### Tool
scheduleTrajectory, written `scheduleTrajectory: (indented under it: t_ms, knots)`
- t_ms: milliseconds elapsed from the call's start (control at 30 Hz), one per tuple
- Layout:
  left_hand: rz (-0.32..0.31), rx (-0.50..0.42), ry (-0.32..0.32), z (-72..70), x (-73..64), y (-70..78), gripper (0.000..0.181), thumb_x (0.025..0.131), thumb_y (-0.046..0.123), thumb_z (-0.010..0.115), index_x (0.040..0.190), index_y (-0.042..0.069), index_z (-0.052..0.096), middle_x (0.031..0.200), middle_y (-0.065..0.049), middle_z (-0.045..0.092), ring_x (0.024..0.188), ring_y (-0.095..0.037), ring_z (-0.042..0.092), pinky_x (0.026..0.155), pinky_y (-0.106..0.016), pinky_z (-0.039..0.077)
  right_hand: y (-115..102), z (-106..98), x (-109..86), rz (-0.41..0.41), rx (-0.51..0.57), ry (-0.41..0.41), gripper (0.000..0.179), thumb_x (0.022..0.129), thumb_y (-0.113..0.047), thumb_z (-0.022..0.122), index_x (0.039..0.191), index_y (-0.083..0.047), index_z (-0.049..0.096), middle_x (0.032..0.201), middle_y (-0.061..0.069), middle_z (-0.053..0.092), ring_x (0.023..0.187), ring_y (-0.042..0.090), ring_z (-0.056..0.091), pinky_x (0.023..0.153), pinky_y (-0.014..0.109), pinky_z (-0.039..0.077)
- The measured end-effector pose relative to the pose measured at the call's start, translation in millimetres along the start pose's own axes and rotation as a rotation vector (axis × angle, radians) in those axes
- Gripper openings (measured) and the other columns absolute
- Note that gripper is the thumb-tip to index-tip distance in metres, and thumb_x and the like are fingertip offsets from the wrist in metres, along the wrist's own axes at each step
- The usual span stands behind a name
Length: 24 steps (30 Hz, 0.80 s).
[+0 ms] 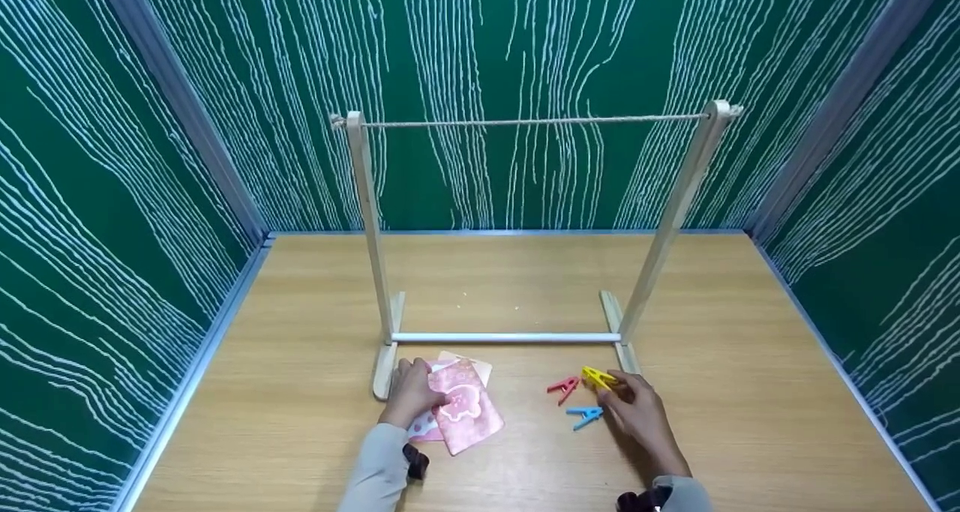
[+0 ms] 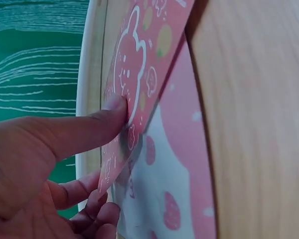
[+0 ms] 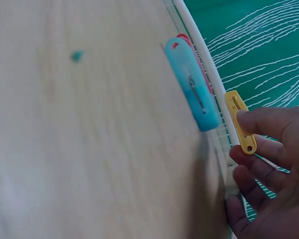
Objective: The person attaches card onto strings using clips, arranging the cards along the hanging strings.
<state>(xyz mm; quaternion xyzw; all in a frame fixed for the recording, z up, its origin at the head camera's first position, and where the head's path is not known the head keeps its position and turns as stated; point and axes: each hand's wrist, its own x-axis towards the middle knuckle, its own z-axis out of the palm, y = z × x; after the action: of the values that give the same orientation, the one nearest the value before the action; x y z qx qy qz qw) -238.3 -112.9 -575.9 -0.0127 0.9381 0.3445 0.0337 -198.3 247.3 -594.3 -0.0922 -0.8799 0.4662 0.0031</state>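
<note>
My left hand [image 1: 411, 396] pinches the top pink card [image 1: 474, 426], which has a white-outlined bear, with the thumb on its face and fingers at its edge. Beneath it lie a pink-and-white card with strawberry-like spots [image 2: 172, 209] and a pale card [image 1: 484, 368], mostly covered. My right hand [image 1: 643, 414] holds a yellow clothespin [image 3: 240, 122] between thumb and fingers. Close by on the table are a blue clothespin [image 1: 585, 416] and a red clothespin [image 1: 564, 388]; in the right wrist view the blue one largely hides the red.
Behind both hands stands a wooden frame with two posts [image 1: 667, 235], a rope [image 1: 525, 121] strung between their tops and a white bar [image 1: 506, 338] low down. Green walls [image 1: 525, 175] with white lines enclose the wooden table [image 1: 285, 362]. Small pale specks dot the tabletop.
</note>
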Motion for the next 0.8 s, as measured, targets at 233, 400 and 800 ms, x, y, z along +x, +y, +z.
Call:
scheduleTrajectory:
  t_ms: [233, 400, 800]
  knots:
    - [0.025, -0.094, -0.030, -8.6, 4.9, 6.9, 0.038, 0.071, 0.003, 0.076, 0.104, -0.003, 0.056, 0.100, -0.018, 0.047, 0.081, -0.026, 0.052, 0.076, -0.037, 0.047, -5.3, -5.9, -2.0, 0.027, 0.077, 0.022, 0.046, 0.091, -0.017, 0.065, 0.133, -0.001, 0.052, 0.115, 0.019, 0.061, 0.092, 0.019, 0.059, 0.073, 0.019, 0.047]
    - [0.097, -0.158, -0.076, -16.5, 9.3, 12.2, 0.027, 0.079, -0.005, 0.061, 0.105, -0.002, 0.056, 0.098, -0.020, 0.059, 0.085, -0.026, 0.055, 0.074, -0.035, 0.046, -11.1, -11.2, -1.6, 0.038, 0.103, 0.036, 0.047, 0.093, -0.020, 0.064, 0.135, -0.004, 0.051, 0.123, 0.020, 0.058, 0.103, 0.026, 0.058, 0.082, 0.026, 0.047]
    - [0.027, -0.498, -0.140, -19.4, 13.9, 34.8, 0.023, 0.088, -0.001, 0.061, 0.110, -0.007, 0.059, 0.089, -0.013, 0.067, 0.076, -0.013, 0.064, 0.072, -0.029, 0.056, -26.7, -23.0, -1.3, 0.131, 0.268, 0.006, 0.050, 0.094, -0.028, 0.062, 0.139, -0.012, 0.048, 0.132, 0.014, 0.049, 0.117, 0.025, 0.049, 0.090, 0.027, 0.046]
